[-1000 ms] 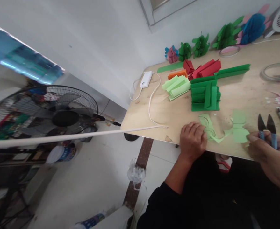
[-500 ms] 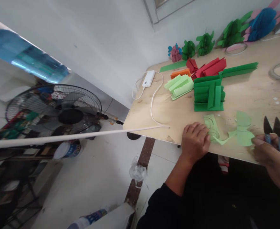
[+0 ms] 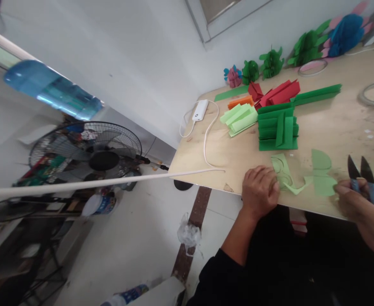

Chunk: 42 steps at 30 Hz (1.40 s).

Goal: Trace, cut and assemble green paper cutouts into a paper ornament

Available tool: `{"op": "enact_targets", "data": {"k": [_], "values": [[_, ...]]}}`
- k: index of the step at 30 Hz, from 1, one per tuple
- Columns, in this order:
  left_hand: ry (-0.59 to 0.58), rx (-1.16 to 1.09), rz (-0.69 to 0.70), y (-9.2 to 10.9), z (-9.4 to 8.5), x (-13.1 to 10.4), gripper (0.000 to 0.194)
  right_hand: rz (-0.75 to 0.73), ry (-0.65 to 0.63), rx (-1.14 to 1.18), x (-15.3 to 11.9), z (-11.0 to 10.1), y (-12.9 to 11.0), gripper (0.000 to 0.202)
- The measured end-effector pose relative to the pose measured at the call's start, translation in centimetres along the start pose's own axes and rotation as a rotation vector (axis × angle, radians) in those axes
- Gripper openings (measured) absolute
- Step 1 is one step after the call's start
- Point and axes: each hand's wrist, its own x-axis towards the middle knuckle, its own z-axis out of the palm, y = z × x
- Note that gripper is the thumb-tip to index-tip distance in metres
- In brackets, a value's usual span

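My left hand point(image 3: 261, 190) rests on the front edge of the wooden table with its fingers curled together, beside a light green paper scrap point(image 3: 281, 169). Whether anything is under those fingers is hidden. At the right, my right hand point(image 3: 357, 197) is closed on scissors point(image 3: 372, 187), whose blades stand apart and point away from me. Its fingertips touch the edge of a light green paper cutout point(image 3: 323, 173) with rounded lobes. A thin curled strip of the same paper point(image 3: 297, 188) lies between the scrap and the cutout.
Folded dark green point(image 3: 278, 129), light green point(image 3: 240, 119) and red paper point(image 3: 279, 94) lie beyond my hands. Several paper figures point(image 3: 271, 63) stand along the wall. A white power bank point(image 3: 200, 110) with a cable sits at the left; tape rolls point(image 3: 312, 68) lie at the back right.
The view has shifted slightly, moving the fan and water bottle rightward in the picture. My hands, the scissors and the papers keep nearly the same arrangement.
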Motion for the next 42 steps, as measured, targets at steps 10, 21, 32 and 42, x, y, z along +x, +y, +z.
{"op": "enact_targets", "data": {"k": [10, 21, 32, 42], "values": [[-0.113, 0.052, 0.059, 0.0, -0.2, 0.0, 0.036, 0.104, 0.021, 0.102, -0.6, 0.3, -1.1, 0.048], [-0.094, 0.146, -0.01, 2.3, 0.6, 0.3, 0.033, 0.169, 0.102, 0.27, -0.8, -0.3, -2.5, 0.046], [-0.016, 0.119, -0.042, 5.5, 3.0, 1.3, 0.023, 0.208, 0.011, 0.403, -0.6, -0.8, -2.1, 0.05], [0.062, -0.169, -0.141, 5.9, 2.0, 1.4, 0.018, 0.212, 0.013, 0.353, -1.1, -0.2, -2.2, 0.047]]}}
